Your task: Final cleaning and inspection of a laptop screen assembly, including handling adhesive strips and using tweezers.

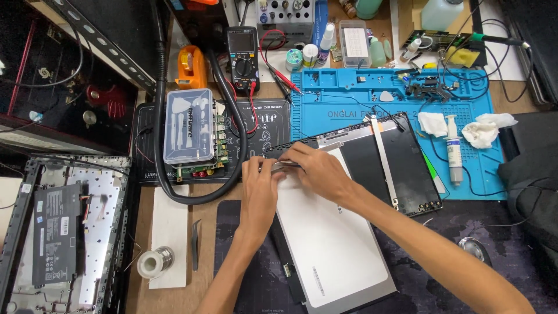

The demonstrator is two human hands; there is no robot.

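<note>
- We are working at the top edge of a detached display panel (331, 238), its pale grey back facing up, lying across the dark lid shell (407, 168) near the middle of the bench.
- Our left hand (258, 189) rests flat on the panel's upper left corner, fingers closed down against it and pinching toward a thin silvery strip (286, 166) at the edge.
- Our right hand (317, 168) comes in from 4 o'clock, its fingertips bent and pressed together on the same strip, touching the left hand's fingertips.
- The strip sits right between the two sets of fingertips, at 12 o'clock of the left hand and 9 o'clock of the right; whether it is lifted or stuck down we cannot tell.
- We judge the step to be working that strip or connector at the panel's edge. The next move seems to call for a light, even pull with the panel held steady, as the strip looks thin.
- At 9 o'clock of the hands stands a clear plastic tool case (189, 125); at 8 o'clock lie tweezers (196, 244) and a solder spool (155, 261); at 1 o'clock lies the blue work mat (349, 99) and at 12 o'clock a multimeter (242, 53).
</note>
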